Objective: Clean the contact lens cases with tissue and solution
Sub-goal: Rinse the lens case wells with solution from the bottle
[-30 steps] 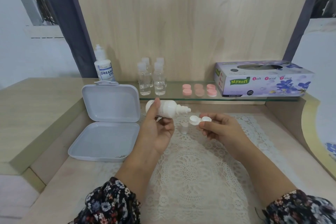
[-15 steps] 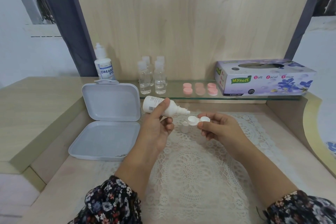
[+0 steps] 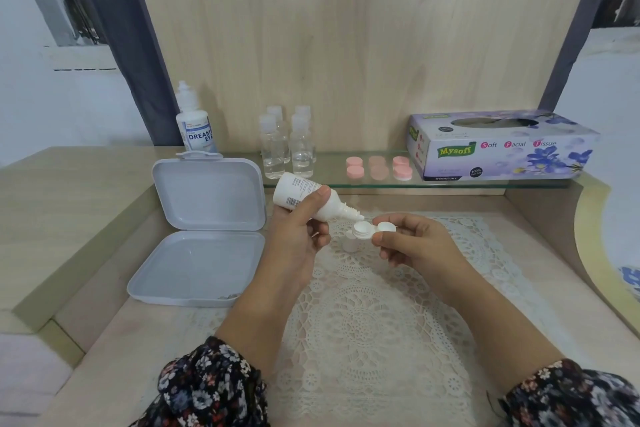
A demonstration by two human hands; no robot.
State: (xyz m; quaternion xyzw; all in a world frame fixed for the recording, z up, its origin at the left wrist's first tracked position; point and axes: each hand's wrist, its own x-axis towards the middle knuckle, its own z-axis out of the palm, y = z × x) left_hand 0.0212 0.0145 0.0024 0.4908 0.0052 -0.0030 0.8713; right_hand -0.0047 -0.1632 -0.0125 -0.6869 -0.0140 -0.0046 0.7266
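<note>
My left hand [image 3: 297,236] grips a small white solution bottle [image 3: 304,196], tilted with its nozzle pointing down and to the right. The nozzle tip sits just above the left well of a white contact lens case [image 3: 367,229]. My right hand [image 3: 412,242] pinches that case by its right side, both wells uncapped and facing up. A small white cap [image 3: 349,244] stands on the lace mat [image 3: 363,322] below the case. The tissue box [image 3: 502,146] rests on the glass shelf at the right.
An open grey plastic box [image 3: 201,236] lies left of the mat. On the glass shelf [image 3: 450,184] stand several clear small bottles [image 3: 287,146] and pink lens case caps [image 3: 379,168]. A larger solution bottle [image 3: 195,125] stands at the back left. A raised wooden ledge borders the left.
My left hand has tipped the bottle further, bringing the nozzle down to the case's left well. My right hand has kept the case nearly still.
</note>
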